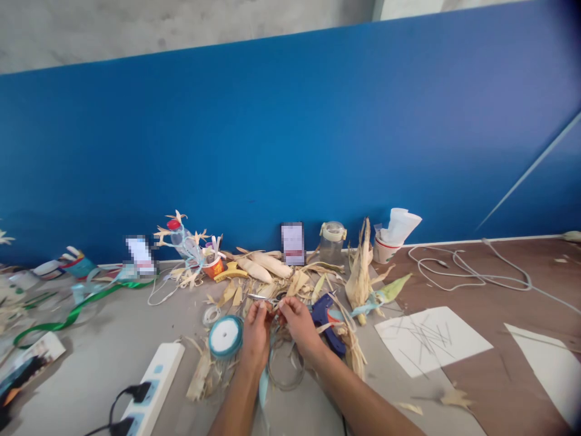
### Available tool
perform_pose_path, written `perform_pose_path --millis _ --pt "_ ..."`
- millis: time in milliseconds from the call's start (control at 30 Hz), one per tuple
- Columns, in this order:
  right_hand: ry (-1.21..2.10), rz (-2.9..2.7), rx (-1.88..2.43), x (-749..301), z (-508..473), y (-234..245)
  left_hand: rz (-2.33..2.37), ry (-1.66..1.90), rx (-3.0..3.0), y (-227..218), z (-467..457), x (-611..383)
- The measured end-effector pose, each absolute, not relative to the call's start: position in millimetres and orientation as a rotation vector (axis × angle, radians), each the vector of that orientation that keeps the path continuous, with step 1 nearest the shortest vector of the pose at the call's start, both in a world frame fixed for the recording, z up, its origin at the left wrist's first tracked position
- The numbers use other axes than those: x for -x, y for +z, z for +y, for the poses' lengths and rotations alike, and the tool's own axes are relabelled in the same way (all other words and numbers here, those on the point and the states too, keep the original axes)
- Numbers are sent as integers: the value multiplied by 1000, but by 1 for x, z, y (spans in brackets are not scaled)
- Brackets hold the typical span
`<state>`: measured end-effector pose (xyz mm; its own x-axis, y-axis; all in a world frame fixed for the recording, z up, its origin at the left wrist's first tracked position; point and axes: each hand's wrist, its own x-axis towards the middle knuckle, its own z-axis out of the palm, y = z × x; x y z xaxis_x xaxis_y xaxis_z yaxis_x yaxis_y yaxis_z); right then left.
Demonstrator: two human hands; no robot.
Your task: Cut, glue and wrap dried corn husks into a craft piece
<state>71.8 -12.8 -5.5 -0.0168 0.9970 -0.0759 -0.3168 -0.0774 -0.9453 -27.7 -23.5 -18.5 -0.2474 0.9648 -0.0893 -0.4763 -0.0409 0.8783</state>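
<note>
My left hand [256, 330] and my right hand [297, 321] meet low in the middle of the head view, fingertips pinched close together. What lies between the fingers is too small to make out. Just past the left fingertips is the silver blade of what look like scissors [258, 297]. A spool of teal ribbon [226, 336] lies flat beside my left hand. Right of my right hand is a dark blue glue gun [333, 336] with an orange trigger. Below the hands sits a coil of thin wire [287, 386]. Dry corn husks [267, 264] lie heaped behind them.
A phone [293, 243] leans against the blue partition [290, 133], near a clear jar [333, 243]. A paper cup [385, 249] stands right of an upright husk bundle [360, 284]. Thin sticks lie on white paper [399, 348]. A power strip [158, 378] is at lower left.
</note>
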Motion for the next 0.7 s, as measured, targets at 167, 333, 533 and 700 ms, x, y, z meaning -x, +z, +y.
perform_pose_path --millis 167,333,533,700 --pt "1432 -930 1024 -71 -13 -7 1013 1557 -654 -17 -24 28" --pt "1470 -980 1007 -71 -15 -4 963 1544 -580 -12 -24 26" --pt "1657 -1094 1014 -74 -13 -8 1000 1580 -530 -16 -22 27" --pt "1712 -1170 1025 -76 -11 -14 1013 1595 -514 -19 -21 30"
